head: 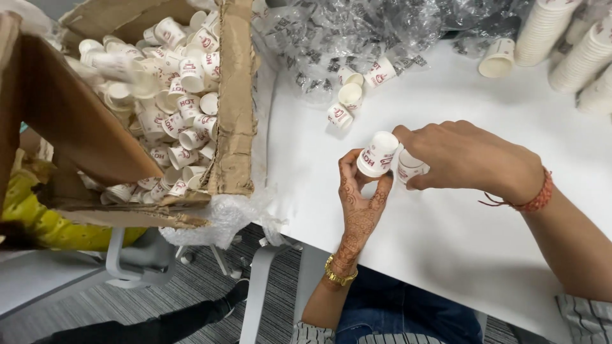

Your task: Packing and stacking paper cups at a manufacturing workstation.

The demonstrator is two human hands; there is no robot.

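Over the white table (446, 216), the left hand (360, 197) pinches a small paper cup (377, 154) while the right hand (468, 159) closes around a second cup (408, 167), apparently nesting them; the next move calls for lining up the rims.

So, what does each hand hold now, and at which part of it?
The left hand holds a small white paper cup by its side wall, near the rim. The right hand grips a second cup around its body.

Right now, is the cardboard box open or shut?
Open: the box has its flaps folded out, and loose paper cups show inside.
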